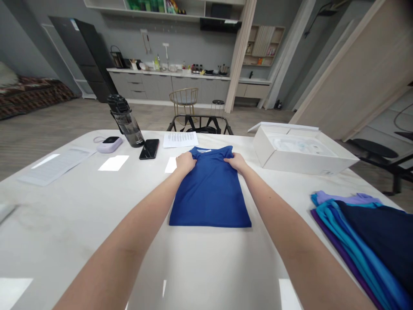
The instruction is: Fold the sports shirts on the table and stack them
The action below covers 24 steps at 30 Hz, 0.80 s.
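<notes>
A blue shirt (209,189), folded into a neat block, lies on the white table (97,224) with its collar at the far end. My left hand (186,162) grips the shirt's far left corner beside the collar, fingers closed on the cloth. At the far right corner, my right hand (236,162) pinches the fabric between thumb and fingers. The near edge of the shirt rests straight and flat on the tabletop.
On the right lies a stack of folded clothes (371,241), with an open white box (290,150) behind it. A water bottle (127,122), a phone (149,149), a lilac device (109,145) and printed sheets (180,139) occupy the far left. A black-framed chair (200,125) stands beyond the table.
</notes>
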Tool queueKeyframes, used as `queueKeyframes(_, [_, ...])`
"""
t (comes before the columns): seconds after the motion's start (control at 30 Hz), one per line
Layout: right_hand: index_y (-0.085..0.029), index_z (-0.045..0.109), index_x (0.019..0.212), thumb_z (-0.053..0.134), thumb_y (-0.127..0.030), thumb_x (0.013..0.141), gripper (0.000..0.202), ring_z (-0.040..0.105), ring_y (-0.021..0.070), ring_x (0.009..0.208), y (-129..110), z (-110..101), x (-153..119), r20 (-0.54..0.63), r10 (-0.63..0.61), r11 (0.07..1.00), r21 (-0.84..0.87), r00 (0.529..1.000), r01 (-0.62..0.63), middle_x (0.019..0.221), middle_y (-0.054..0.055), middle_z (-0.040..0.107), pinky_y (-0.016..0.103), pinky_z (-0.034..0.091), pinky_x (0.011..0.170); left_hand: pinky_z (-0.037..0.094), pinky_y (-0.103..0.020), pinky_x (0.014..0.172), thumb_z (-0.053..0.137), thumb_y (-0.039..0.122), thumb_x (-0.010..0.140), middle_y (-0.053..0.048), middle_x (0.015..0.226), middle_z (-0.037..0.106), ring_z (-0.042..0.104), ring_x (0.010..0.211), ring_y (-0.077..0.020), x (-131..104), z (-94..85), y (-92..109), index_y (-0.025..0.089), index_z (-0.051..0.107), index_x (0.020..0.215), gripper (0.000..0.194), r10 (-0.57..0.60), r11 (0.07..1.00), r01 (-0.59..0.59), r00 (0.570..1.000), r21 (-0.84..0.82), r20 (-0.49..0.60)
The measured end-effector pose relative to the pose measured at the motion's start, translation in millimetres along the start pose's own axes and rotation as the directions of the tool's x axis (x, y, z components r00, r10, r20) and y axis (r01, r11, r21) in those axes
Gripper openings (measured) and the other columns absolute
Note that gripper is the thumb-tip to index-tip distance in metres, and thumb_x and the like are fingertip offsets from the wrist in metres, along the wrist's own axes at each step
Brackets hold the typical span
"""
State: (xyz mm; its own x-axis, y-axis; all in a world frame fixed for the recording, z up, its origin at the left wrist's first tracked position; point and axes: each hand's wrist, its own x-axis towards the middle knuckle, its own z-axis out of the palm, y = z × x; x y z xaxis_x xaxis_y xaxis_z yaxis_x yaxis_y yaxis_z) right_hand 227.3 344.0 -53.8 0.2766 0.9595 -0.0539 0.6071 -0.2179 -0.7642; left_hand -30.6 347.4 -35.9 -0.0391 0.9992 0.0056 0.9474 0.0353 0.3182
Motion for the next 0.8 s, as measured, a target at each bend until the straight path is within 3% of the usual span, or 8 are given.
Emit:
queueKeyframes(0.1, [-0.017, 0.071, 0.103, 0.074, -0.024, 0.075, 0.029, 0.069, 0.0200, 0.089, -1, -10, -18, 0.013, -0.111, 0.990, 0.083, 0.994, 0.110, 0.102, 0.006, 0.075, 0.028, 0.052, 0.078, 0.050, -0.038, 0.088, 0.071, 0.037, 0.079, -0.020, 0.114, 0.073, 0.068, 0.110, -0.0353, -6, -1.1, -3, 0.015, 0.071, 0.109, 0.037, 0.013, 0.995, -0.008, 0.999, -0.098, 0.043])
queueKeyframes(0.17, [-0.018, 0.070, 0.101, 0.072, -0.020, 0.075, 0.025, 0.068, 0.0183, 0.085, -2, -20, -30, 0.067, -0.108, 0.990, 0.104, 0.992, 0.101, 0.096, 0.004, 0.075, 0.027, 0.051, 0.075, 0.051, -0.036, 0.085, 0.072, 0.040, 0.078, -0.019, 0.113, 0.073, 0.069, 0.109, -0.0340, -14, -2.4, -7, 0.015, 0.072, 0.108, 0.039, 0.026, 0.990, -0.017, 0.998, -0.138, 0.064])
queueKeyframes(0.37, [-0.015, 0.069, 0.081, 0.083, -0.016, 0.061, 0.025, 0.063, 0.0199, 0.061, 1, -50, -63, 0.247, 0.165, 0.986, -0.013, 0.955, -0.167, 0.067, 0.004, 0.070, 0.029, 0.047, 0.055, 0.052, -0.033, 0.074, 0.077, 0.061, 0.066, -0.019, 0.109, 0.075, 0.072, 0.101, -0.0338, -37, -6.7, -20, 0.017, 0.073, 0.097, 0.054, -0.016, 0.985, 0.051, 0.979, -0.167, 0.205])
queueKeyframes(0.47, [-0.016, 0.069, 0.078, 0.091, -0.029, 0.057, 0.032, 0.059, 0.0182, 0.055, 6, -56, -72, 0.291, 0.245, 0.970, -0.067, 0.925, -0.236, 0.061, 0.003, 0.066, 0.029, 0.045, 0.052, 0.051, -0.035, 0.076, 0.083, 0.060, 0.057, -0.020, 0.108, 0.076, 0.071, 0.102, -0.0365, -42, -7.9, -20, 0.017, 0.073, 0.094, 0.057, -0.005, 0.986, 0.041, 0.977, -0.162, 0.214])
queueKeyframes(0.53, [-0.016, 0.069, 0.076, 0.090, -0.042, 0.062, 0.037, 0.060, 0.0192, 0.056, 9, -54, -73, 0.255, 0.250, 0.967, -0.015, 0.934, -0.255, 0.062, 0.005, 0.067, 0.029, 0.045, 0.052, 0.051, -0.037, 0.078, 0.086, 0.056, 0.054, -0.020, 0.107, 0.076, 0.070, 0.104, -0.0365, -42, -8.1, -16, 0.017, 0.072, 0.097, 0.060, -0.034, 0.983, 0.067, 0.981, -0.170, 0.192])
queueKeyframes(0.6, [-0.015, 0.070, 0.075, 0.088, -0.048, 0.065, 0.038, 0.064, 0.0217, 0.060, 11, -47, -70, 0.170, 0.187, 0.980, 0.036, 0.967, -0.196, 0.065, 0.008, 0.070, 0.030, 0.048, 0.054, 0.051, -0.037, 0.080, 0.088, 0.050, 0.054, -0.019, 0.103, 0.076, 0.069, 0.105, -0.0358, -41, -7.9, -12, 0.016, 0.070, 0.099, 0.059, -0.067, 0.975, 0.105, 0.979, -0.197, 0.191])
queueKeyframes(0.67, [-0.015, 0.072, 0.076, 0.087, -0.044, 0.067, 0.033, 0.068, 0.0239, 0.068, 14, -39, -66, 0.107, 0.082, 0.995, 0.045, 0.991, -0.087, 0.069, 0.009, 0.072, 0.031, 0.051, 0.060, 0.051, -0.038, 0.081, 0.090, 0.042, 0.052, -0.017, 0.100, 0.077, 0.069, 0.104, -0.0355, -39, -6.9, -8, 0.016, 0.069, 0.098, 0.057, -0.090, 0.963, 0.139, 0.974, -0.231, 0.208])
queueKeyframes(0.8, [-0.019, 0.075, 0.092, 0.076, -0.037, 0.077, 0.023, 0.071, 0.0239, 0.086, 19, -32, -65, 0.071, -0.098, 0.993, 0.075, 0.993, 0.092, 0.088, 0.006, 0.077, 0.031, 0.053, 0.076, 0.052, -0.038, 0.082, 0.088, 0.032, 0.053, -0.012, 0.092, 0.077, 0.070, 0.099, -0.0338, -38, -3.4, -7, 0.017, 0.069, 0.091, 0.045, -0.030, 0.914, 0.103, 0.982, -0.392, 0.187])
